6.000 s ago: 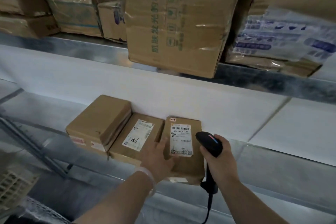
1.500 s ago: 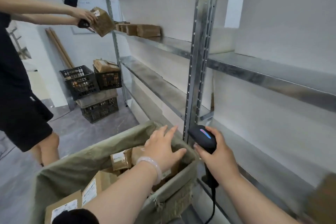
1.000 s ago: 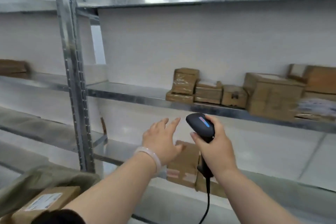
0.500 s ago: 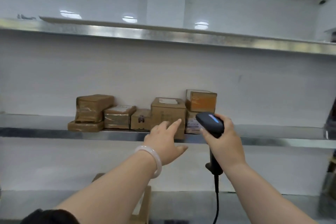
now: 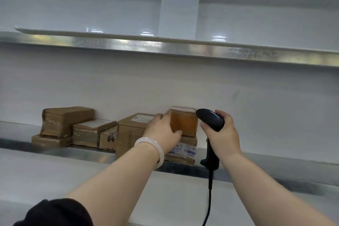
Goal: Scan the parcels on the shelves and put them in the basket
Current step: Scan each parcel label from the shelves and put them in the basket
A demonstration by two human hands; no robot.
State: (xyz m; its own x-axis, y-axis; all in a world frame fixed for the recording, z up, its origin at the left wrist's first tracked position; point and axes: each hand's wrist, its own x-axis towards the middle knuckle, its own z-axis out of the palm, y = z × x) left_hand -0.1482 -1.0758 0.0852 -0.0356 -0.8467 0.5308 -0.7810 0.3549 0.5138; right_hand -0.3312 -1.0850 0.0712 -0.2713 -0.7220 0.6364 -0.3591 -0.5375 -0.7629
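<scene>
One small box (image 5: 184,124), stacked on the shelf (image 5: 82,154), is touched on its left by the spread fingers (image 5: 159,118) of the left hand (image 5: 162,133); just right, the scanner (image 5: 211,119) is clasped by the right hand (image 5: 224,135).

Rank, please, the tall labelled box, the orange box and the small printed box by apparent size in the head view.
1. tall labelled box, clearly largest.
2. orange box, though the left hand hides part of it.
3. small printed box, smallest.
All share one shelf, so nearness barely skews this.
</scene>
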